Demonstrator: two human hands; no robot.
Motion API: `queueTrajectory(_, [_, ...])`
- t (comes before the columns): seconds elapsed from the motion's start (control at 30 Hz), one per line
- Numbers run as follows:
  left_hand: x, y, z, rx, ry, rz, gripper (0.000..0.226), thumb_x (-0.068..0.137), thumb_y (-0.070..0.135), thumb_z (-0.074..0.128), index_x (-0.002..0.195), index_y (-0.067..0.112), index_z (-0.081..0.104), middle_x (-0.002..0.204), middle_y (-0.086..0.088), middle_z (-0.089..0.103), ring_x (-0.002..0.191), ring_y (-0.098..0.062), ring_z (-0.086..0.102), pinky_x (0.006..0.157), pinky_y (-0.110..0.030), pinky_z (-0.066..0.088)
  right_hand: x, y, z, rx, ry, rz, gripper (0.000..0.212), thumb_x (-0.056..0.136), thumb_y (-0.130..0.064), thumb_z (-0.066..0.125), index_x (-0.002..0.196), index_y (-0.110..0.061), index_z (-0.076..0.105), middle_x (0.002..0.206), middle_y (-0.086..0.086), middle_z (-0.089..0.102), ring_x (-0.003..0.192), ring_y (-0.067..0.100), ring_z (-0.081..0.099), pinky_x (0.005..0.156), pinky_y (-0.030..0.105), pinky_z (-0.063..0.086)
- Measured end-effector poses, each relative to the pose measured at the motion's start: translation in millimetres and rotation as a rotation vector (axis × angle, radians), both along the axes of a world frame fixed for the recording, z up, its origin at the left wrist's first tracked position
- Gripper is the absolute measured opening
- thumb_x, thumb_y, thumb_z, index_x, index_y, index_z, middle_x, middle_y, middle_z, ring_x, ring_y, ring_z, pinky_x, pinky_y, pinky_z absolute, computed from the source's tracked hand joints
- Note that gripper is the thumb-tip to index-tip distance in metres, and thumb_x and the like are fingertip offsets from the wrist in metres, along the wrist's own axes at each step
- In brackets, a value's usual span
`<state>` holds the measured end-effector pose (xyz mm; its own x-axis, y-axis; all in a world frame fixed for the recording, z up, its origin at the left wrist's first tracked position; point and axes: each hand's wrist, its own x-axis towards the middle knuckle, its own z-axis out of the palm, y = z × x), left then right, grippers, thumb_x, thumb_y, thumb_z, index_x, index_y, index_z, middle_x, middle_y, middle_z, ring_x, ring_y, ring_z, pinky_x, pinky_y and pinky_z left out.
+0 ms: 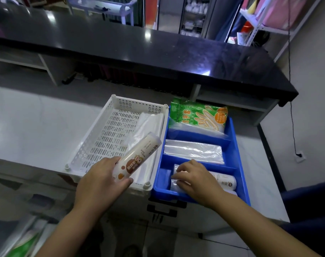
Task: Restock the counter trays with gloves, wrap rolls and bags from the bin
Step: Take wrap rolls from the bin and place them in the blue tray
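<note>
A person's left hand [102,175] is gripping a wrap roll [139,154], fingers and thumb curling round its near end, above the white basket [109,130]. The roll is pointing away and rightward. The blue tray [234,145] is sitting just to its right; in the near compartment the right hand [195,179] is lying on the stored rolls [224,180], fingers bent, grip unclear. These are lying crosswise, so the held roll probably needs turning

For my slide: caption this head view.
Left hand holds wrap roll over white basket; right hand touches rolls in blue tray.
</note>
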<state>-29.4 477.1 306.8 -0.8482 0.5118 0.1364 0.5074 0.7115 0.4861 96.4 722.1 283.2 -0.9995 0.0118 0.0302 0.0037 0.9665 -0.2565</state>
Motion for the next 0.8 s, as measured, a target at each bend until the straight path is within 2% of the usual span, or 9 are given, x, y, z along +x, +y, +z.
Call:
queueTrajectory(0.13, [-9.6, -6.0, 6.9, -0.003, 0.022, -0.037, 0.058, 0.063, 0.042, 0.078, 0.115, 0.025, 0.059, 0.09, 0.01, 0.059, 0.074, -0.008, 0.05, 0.05, -0.016, 0.03, -9.3, -8.6, -3.5, 0.044, -0.12, 0.032, 0.036, 0.093, -0.049, 0.035, 0.112, -0.033, 0.061, 0.132, -0.004, 0.048, 0.121, 0.017, 0.035, 0.099, 0.038, 0.032])
queueTrajectory(0.23, [-16.4, -7.0, 9.2, 0.008, 0.034, -0.053, 0.058, 0.063, 0.041, 0.077, 0.115, 0.026, 0.058, 0.092, 0.008, 0.061, 0.076, -0.009, 0.052, 0.051, -0.016, 0.03, -7.8, -9.8, -4.5, 0.102, -0.118, 0.036, 0.044, 0.09, -0.054, 0.029, 0.106, -0.031, 0.062, 0.135, -0.004, 0.044, 0.125, 0.019, 0.033, 0.101, 0.041, 0.032])
queueTrajectory(0.37, [-21.9, -2.9, 9.7, 0.033, 0.038, -0.068, 0.056, 0.062, 0.039, 0.078, 0.114, 0.026, 0.059, 0.091, 0.009, 0.06, 0.076, -0.01, 0.051, 0.051, -0.017, 0.032, 0.3, -7.1, 6.8, 0.108, 0.004, -0.015, 0.033, 0.08, -0.059, 0.044, 0.094, -0.032, 0.058, 0.13, -0.006, 0.047, 0.122, 0.016, 0.038, 0.101, 0.035, 0.035])
queueTrajectory(0.47, [-24.0, 3.9, 10.1, 0.031, 0.041, -0.1, 0.055, 0.063, 0.038, 0.078, 0.113, 0.026, 0.059, 0.089, 0.009, 0.06, 0.074, -0.011, 0.052, 0.05, -0.021, 0.034, 16.9, -0.8, 23.6, -0.025, 0.103, -0.113, 0.029, 0.073, -0.05, 0.063, 0.092, -0.031, 0.052, 0.125, -0.009, 0.052, 0.106, 0.01, 0.053, 0.084, 0.023, 0.046])
queueTrajectory(0.53, [-23.6, 9.2, 9.9, 0.022, 0.039, -0.133, 0.055, 0.063, 0.039, 0.077, 0.113, 0.025, 0.059, 0.089, 0.008, 0.06, 0.074, -0.011, 0.052, 0.051, -0.021, 0.034, 31.3, 2.0, 31.6, -0.14, 0.21, -0.221, 0.033, 0.072, -0.045, 0.066, 0.097, -0.031, 0.05, 0.123, -0.012, 0.054, 0.098, 0.005, 0.058, 0.074, 0.019, 0.051])
queueTrajectory(0.6, [-22.1, 15.2, 9.2, 0.017, 0.038, -0.174, 0.057, 0.064, 0.039, 0.077, 0.116, 0.023, 0.058, 0.091, 0.008, 0.061, 0.074, -0.01, 0.052, 0.051, -0.02, 0.035, 44.0, 3.9, 32.8, -0.184, 0.364, -0.33, 0.047, 0.072, -0.037, 0.072, 0.11, -0.029, 0.046, 0.12, -0.012, 0.056, 0.097, 0.002, 0.058, 0.076, 0.017, 0.053])
queueTrajectory(0.67, [-20.7, 22.3, 8.7, 0.009, 0.036, -0.209, 0.06, 0.066, 0.04, 0.076, 0.119, 0.021, 0.057, 0.093, 0.007, 0.061, 0.075, -0.01, 0.052, 0.053, -0.019, 0.036, 52.7, 6.4, 29.5, -0.233, 0.455, -0.445, 0.068, 0.07, -0.024, 0.079, 0.123, -0.026, 0.037, 0.121, -0.006, 0.055, 0.1, 0.009, 0.059, 0.079, 0.023, 0.054])
queueTrajectory(0.73, [-19.6, 31.2, 9.6, 0.0, 0.018, -0.261, 0.059, 0.067, 0.042, 0.075, 0.12, 0.023, 0.056, 0.093, 0.008, 0.059, 0.077, -0.008, 0.052, 0.056, -0.019, 0.04, 58.7, 9.9, 26.1, -0.297, 0.447, -0.545, 0.079, 0.07, -0.021, 0.08, 0.132, -0.024, 0.031, 0.124, 0.0, 0.053, 0.106, 0.013, 0.056, 0.082, 0.029, 0.053])
queueTrajectory(0.8, [-19.0, 42.2, 11.9, -0.005, -0.005, -0.331, 0.053, 0.068, 0.044, 0.072, 0.116, 0.028, 0.056, 0.092, 0.01, 0.059, 0.078, -0.007, 0.053, 0.061, -0.023, 0.047, 62.3, 14.4, 24.9, -0.367, 0.39, -0.63, 0.079, 0.072, -0.027, 0.078, 0.135, -0.025, 0.03, 0.123, -0.008, 0.049, 0.106, 0.009, 0.053, 0.083, 0.028, 0.052])
